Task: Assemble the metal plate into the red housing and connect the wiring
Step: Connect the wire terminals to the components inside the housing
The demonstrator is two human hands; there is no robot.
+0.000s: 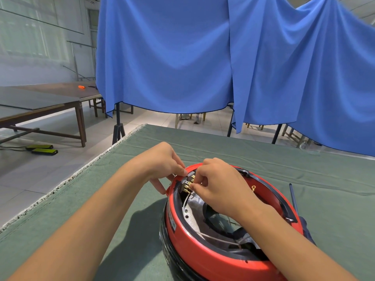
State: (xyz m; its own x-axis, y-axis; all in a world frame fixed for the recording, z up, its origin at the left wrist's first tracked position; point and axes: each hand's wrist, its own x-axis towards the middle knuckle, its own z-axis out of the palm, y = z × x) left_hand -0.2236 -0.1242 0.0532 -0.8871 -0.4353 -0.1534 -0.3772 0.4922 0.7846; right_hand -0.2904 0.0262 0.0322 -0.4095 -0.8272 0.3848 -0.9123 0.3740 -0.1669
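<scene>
from the head view, the red housing [203, 258] sits on the green cloth [263, 159] at the near right, its open side up and its round rim tilted a little toward the near left; being round, it has no clear long axis. the metal plate [191, 219] lies inside it, mostly hidden. at the far left rim is a terminal block [187, 182] with brass tabs. the left hand [162, 161] pinches the block's outer edge, fingers curled. the right hand [219, 185] is curled too, pinching what looks like a small connector at the tabs, with a white wire [185, 201] trailing down. i'd hold the block steady and push the connector straight on, no twisting. a dark rod [294, 199] lies just right of the housing.
</scene>
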